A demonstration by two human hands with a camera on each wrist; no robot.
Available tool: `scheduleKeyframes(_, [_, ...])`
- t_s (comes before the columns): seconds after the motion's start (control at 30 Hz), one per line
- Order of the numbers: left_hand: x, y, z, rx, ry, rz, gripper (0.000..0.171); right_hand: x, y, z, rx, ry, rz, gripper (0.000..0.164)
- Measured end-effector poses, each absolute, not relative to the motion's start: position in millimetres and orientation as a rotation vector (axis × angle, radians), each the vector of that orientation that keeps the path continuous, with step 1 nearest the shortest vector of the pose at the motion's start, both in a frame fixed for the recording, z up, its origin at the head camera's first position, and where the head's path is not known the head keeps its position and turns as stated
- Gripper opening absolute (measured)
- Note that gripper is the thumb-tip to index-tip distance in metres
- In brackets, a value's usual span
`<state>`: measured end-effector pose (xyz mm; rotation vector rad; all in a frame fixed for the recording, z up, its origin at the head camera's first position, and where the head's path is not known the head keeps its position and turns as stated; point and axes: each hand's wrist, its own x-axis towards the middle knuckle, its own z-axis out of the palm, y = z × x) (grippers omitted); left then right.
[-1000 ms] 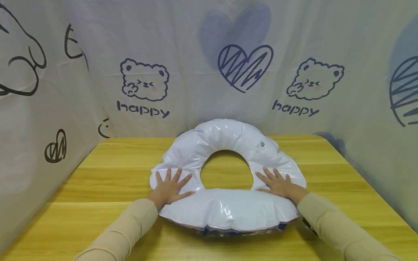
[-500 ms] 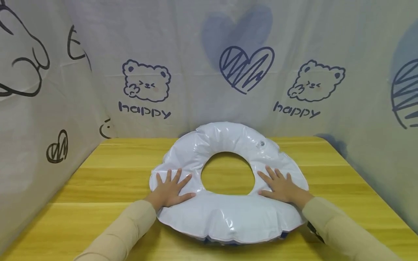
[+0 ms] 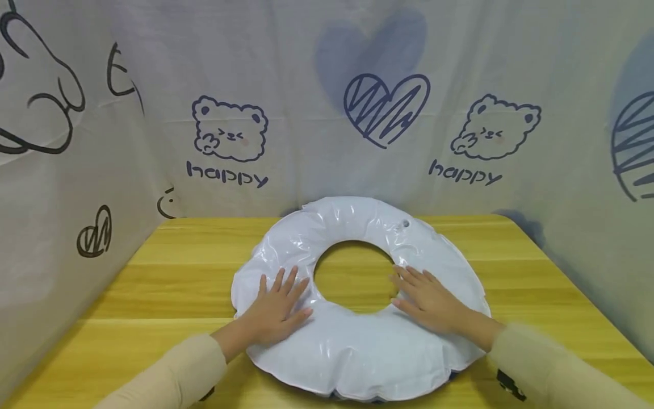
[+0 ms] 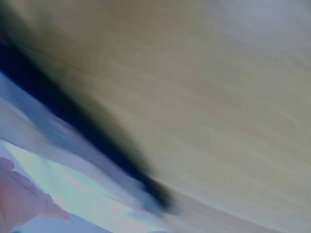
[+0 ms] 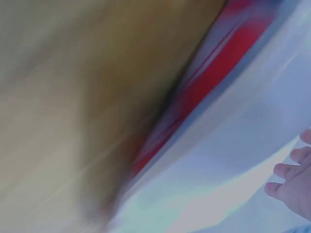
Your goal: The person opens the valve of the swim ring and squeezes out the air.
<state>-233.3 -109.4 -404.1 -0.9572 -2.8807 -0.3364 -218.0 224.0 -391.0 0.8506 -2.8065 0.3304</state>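
An inflated white swim ring (image 3: pixel 352 346) lies on the wooden table, its round hole facing up and a small valve (image 3: pixel 406 224) on its far right part. On the ring's left side is my left hand (image 3: pixel 276 312), fingers straight and spread. Across from it, my right hand (image 3: pixel 431 304) has its straight fingers at the right edge of the hole. Neither hand grips the ring. In the right wrist view, red and white colouring shows on the underside of the swim ring (image 5: pixel 209 73). The left wrist view is blurred, with a dark blue band along the ring's edge.
The yellow wood-grain table (image 3: pixel 168 284) extends to both sides of the ring. Behind it hangs a pale cloth (image 3: pixel 317 153) printed with hearts, bears and lettering, which also runs along the left and right sides.
The ring's near part has come down and toward me, so the ring lies flatter and its hole looks rounder. Both hands have shifted inward, the right one to the hole's edge.
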Motion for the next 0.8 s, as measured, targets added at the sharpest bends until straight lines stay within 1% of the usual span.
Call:
scheduleKeyframes(0.13, [-208.0, -86.3, -395.6, -1.202, -2.767, -0.291, 0.068, -186.9, 192.7, -390.1, 1.079, -2.772, 0.355, 0.056])
scheduleKeyframes(0.27, [-191.7, -65.7, -396.6, -1.355, -2.774, -0.194, 0.081, -169.6, 173.7, -396.8, 1.202, -2.787, 0.295, 0.063])
scheduleKeyframes(0.43, [-184.8, -58.2, -405.6, -1.334, -2.845, -0.132, 0.089, -164.0, 168.5, -407.6, 1.211, -2.822, 0.269, 0.069])
scheduleKeyframes(0.8, [-185.1, -57.9, -432.1, -1.291, -2.883, 0.066, 0.097, -165.6, 170.9, -431.0, 1.295, -2.798, 0.173, 0.071])
